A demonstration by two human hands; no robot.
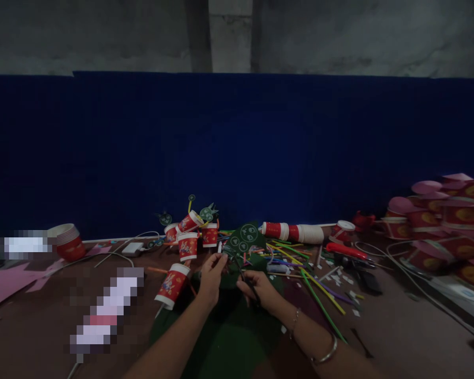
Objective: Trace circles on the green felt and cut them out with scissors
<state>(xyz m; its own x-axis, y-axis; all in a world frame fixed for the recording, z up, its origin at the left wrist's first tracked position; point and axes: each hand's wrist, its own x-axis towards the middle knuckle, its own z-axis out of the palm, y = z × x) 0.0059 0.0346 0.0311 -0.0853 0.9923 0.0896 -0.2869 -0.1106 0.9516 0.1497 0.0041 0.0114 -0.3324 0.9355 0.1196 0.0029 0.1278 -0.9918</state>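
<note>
My left hand (212, 276) is closed in a pinch at the lower left edge of a dark green sheet of paper (256, 258). Several round motifs are drawn on the sheet in pale lines. My right hand (260, 290) is wrapped round the handles of a pair of dark scissors (242, 273), whose blades point up and left towards the paper near my left fingers. Dim light hides whether the blades are apart. Left of my left hand, a red paper cup (173, 286) with a white rim leans over. More red cups (188, 246) stand behind it, some with green paper cutouts (206, 213).
Coloured straws or sticks (322, 287) and white paper scraps lie to the right, near a red-handled tool (346, 250). Behind them lies a row of nested cups (292, 232). Pink-topped cups (450, 221) crowd the far right. Pink paper (8, 284) and cables lie left.
</note>
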